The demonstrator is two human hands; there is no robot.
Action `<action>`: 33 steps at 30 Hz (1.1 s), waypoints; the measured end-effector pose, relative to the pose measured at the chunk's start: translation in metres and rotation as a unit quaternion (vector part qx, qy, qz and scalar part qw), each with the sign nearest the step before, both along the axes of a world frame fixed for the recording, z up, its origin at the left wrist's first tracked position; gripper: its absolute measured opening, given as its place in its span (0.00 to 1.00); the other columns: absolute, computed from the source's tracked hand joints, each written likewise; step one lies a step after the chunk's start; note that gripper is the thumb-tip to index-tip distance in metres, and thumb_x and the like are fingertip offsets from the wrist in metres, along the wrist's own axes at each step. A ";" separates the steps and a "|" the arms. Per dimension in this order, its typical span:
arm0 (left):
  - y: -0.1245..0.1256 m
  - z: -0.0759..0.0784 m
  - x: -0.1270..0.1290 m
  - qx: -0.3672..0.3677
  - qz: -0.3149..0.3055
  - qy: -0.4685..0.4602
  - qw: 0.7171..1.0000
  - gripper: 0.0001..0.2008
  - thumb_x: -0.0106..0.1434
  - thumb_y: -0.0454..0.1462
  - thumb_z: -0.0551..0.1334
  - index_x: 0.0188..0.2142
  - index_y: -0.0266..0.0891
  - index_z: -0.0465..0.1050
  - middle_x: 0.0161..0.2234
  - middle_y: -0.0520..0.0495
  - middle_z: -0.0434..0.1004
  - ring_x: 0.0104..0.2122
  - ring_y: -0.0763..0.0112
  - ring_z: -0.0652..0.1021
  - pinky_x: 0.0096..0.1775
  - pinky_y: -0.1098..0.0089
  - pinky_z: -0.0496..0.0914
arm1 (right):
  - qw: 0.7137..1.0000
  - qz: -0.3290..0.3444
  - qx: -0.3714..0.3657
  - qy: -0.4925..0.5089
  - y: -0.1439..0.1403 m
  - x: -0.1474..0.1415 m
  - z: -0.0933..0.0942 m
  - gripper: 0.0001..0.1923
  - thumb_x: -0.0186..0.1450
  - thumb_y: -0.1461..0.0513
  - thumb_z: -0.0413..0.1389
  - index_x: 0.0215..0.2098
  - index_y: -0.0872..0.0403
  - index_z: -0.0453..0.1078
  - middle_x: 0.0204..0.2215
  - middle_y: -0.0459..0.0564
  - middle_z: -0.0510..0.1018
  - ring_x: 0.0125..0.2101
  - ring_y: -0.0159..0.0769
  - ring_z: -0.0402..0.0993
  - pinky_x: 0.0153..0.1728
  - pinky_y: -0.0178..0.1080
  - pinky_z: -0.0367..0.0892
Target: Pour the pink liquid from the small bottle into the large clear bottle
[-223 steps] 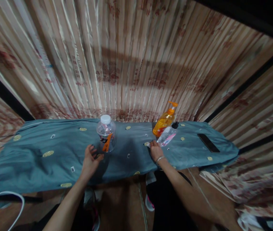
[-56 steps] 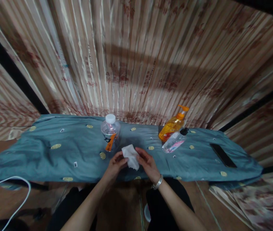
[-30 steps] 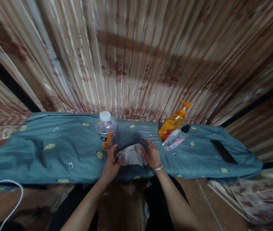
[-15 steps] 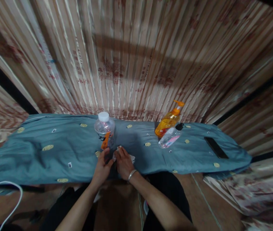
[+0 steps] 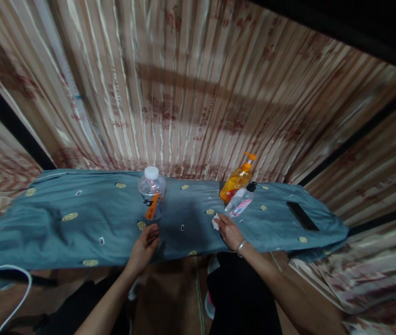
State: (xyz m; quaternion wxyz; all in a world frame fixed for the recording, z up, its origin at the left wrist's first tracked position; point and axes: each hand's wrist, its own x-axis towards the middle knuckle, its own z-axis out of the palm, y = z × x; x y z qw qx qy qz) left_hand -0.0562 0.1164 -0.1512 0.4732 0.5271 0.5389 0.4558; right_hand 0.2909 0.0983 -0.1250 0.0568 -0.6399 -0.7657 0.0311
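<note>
My right hand [image 5: 230,232] is closed on a crumpled white tissue [image 5: 215,222], low over the teal cloth just in front of a clear pump bottle. That bottle [image 5: 240,202] has a black top and a pink label. Behind it stands an orange pump bottle [image 5: 235,184] with yellow-orange liquid. My left hand [image 5: 143,247] holds nothing; its fingers are loosely curled, apart from the thumb, near the cloth's front edge. Just beyond it a large clear plastic bottle [image 5: 153,190] with a white cap and an orange label stands upright.
A teal patterned cloth [image 5: 89,204] covers the long narrow surface. A black phone [image 5: 301,216] lies at its right end. Striped curtains [image 5: 180,107] hang close behind and at the sides. A white cable [image 5: 27,288] curves at the lower left.
My right hand has moved right with the tissue, from beside my left hand to near the clear pump bottle. My left hand has shifted slightly left and toward me.
</note>
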 end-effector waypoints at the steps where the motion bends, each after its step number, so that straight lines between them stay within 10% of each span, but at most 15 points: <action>1: -0.001 0.001 -0.002 0.000 -0.007 0.006 1.000 0.26 0.48 0.46 0.64 0.46 0.39 0.71 0.47 0.38 0.80 0.47 0.54 0.81 0.54 0.51 0.73 | 1.000 -0.023 0.006 -0.004 0.008 -0.002 -0.001 0.27 0.64 0.74 0.49 0.60 0.57 0.70 0.62 0.60 0.71 0.62 0.45 0.66 0.63 0.47 0.62; 9: -0.002 0.007 -0.022 0.005 -0.044 0.074 0.996 0.20 0.51 0.46 0.62 0.42 0.40 0.75 0.38 0.43 0.84 0.38 0.58 0.83 0.45 0.57 0.77 | 0.995 -0.096 0.025 0.001 0.084 -0.060 -0.008 0.26 0.64 0.74 0.49 0.61 0.66 0.67 0.61 0.71 0.70 0.62 0.51 0.64 0.64 0.51 0.56; 16: -0.005 0.008 -0.034 0.006 -0.075 0.132 0.988 0.12 0.57 0.40 0.61 0.41 0.41 0.76 0.40 0.46 0.84 0.40 0.60 0.83 0.46 0.61 0.76 | 0.999 -0.033 0.019 0.022 0.107 -0.137 -0.002 0.25 0.64 0.73 0.49 0.59 0.69 0.68 0.61 0.73 0.68 0.62 0.52 0.63 0.63 0.50 0.57; 24: -0.002 0.005 -0.038 -0.012 -0.113 0.187 0.976 0.17 0.67 0.44 0.63 0.51 0.37 0.72 0.50 0.42 0.76 0.46 0.61 0.79 0.48 0.53 0.75 | 0.993 0.103 0.008 0.049 0.028 -0.193 -0.001 0.24 0.68 0.71 0.49 0.62 0.64 0.66 0.65 0.64 0.66 0.66 0.47 0.58 0.65 0.46 0.59; 33: 0.003 0.004 -0.039 -0.016 -0.119 0.207 0.971 0.19 0.67 0.44 0.63 0.54 0.38 0.70 0.53 0.41 0.74 0.48 0.59 0.78 0.48 0.53 0.75 | 0.978 0.179 -0.081 0.071 -0.051 -0.127 0.008 0.34 0.64 0.74 0.46 0.67 0.55 0.60 0.70 0.57 0.59 0.68 0.48 0.54 0.62 0.56 0.65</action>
